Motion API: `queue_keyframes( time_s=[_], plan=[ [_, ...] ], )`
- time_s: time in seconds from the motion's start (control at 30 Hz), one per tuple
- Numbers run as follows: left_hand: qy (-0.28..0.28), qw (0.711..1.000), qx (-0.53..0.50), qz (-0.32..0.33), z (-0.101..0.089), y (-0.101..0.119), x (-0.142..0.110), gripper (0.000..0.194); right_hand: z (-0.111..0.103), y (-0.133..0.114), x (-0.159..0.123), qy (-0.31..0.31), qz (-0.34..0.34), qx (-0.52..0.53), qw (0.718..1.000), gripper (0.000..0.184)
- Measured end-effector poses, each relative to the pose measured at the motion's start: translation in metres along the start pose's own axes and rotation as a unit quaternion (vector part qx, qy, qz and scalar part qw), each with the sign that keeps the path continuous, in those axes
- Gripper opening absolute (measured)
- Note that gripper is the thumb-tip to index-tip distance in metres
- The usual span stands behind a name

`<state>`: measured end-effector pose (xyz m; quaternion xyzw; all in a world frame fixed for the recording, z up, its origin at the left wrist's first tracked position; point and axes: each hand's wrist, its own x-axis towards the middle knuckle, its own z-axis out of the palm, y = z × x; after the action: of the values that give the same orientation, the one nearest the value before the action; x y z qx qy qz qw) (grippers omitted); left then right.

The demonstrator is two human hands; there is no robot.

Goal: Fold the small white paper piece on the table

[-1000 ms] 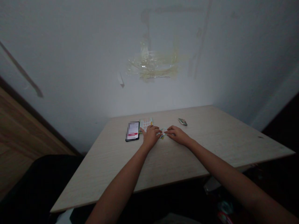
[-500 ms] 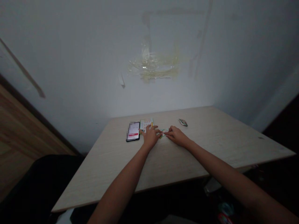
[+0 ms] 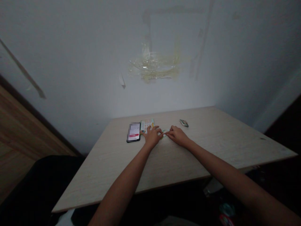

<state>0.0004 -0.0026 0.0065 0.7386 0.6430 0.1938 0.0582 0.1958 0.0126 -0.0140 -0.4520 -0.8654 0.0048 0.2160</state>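
Free room on the pale wood-grain tabletop (image 3: 218, 141): broad stretch right of the bare right hand (image 3: 177, 136), another at near left, short of the flat black-edged phone with lit screen (image 3: 134, 133). Middle blocked by both hands, the bare left hand (image 3: 152, 137) beside the printed white-and-green card (image 3: 147, 123); gap between fingertips narrow (small green-and-white paper piece (image 3: 165, 131) there). Small multicoloured folded packet (image 3: 184, 122) obstructs beyond right hand; grey-white wall (image 3: 94, 72) bounds rear.
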Motion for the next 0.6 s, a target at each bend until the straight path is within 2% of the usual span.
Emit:
queue_keyframes(
  time_s=[0.3, 0.6],
  plan=[
    [-0.030, 0.999, -0.018, -0.003, -0.007, -0.001, 0.008, 0.017, -0.001, -0.006, 0.000, 0.002, 0.040, -0.020, 0.999, 0.028],
    [-0.054, 0.998, 0.005, 0.021, -0.012, -0.007, 0.006, 0.021, -0.004, 0.004, -0.002, 0.016, 0.074, -0.040, 0.996, 0.029]
  ],
)
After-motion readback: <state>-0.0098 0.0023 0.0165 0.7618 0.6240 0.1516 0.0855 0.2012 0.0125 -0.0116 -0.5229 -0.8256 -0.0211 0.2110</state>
